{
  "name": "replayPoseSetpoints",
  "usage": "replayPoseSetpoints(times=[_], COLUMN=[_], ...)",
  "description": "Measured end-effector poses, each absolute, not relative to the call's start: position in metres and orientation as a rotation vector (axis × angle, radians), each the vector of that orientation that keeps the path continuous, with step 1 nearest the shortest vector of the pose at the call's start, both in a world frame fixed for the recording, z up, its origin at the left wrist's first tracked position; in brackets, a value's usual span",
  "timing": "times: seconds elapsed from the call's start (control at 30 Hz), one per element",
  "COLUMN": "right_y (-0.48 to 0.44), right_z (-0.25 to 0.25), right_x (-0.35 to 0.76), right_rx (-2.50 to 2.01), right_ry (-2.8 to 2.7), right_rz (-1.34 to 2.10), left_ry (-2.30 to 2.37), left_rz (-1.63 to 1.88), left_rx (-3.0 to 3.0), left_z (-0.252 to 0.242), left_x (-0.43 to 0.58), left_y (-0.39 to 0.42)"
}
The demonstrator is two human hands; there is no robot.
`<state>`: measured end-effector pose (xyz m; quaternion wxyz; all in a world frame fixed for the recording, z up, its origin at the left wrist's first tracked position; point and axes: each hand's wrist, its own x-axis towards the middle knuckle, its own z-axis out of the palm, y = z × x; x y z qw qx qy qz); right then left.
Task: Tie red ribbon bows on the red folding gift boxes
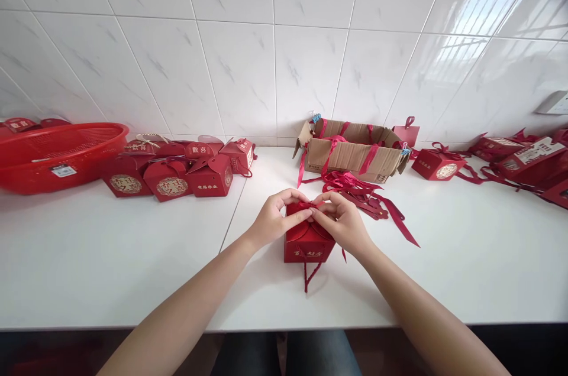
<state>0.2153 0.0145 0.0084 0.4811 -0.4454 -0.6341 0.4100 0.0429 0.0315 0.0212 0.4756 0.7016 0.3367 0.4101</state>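
Flaps (302,232) closed the red box (293,253); the grip of left hand (276,217) and right hand (347,221) pinched its ribbon (303,206), seemingly not fully tied.

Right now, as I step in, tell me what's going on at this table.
A person's left hand and right hand meet over the top of a small red box, fingers at its folded flaps; exactly what they pinch is partly hidden. Beyond it, loose ribbons lie in front of a cardboard carton with more ribbon draped over its sides. Other red boxes stand to the left, beside a red basket.
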Motion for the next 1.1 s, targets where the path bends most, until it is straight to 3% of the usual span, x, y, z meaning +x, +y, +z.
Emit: replayPoseSetpoints(times=[1.1], right_y=[0.003], right_z=[0.019], right_x=[0.22], right_rx=[-1.224], right_ry=[-1.599], right_rz=[0.829], left_ry=[0.925], left_rz=[0.891], left_rx=[2.221], left_z=[0.019], left_x=[0.035], left_y=[0.039])
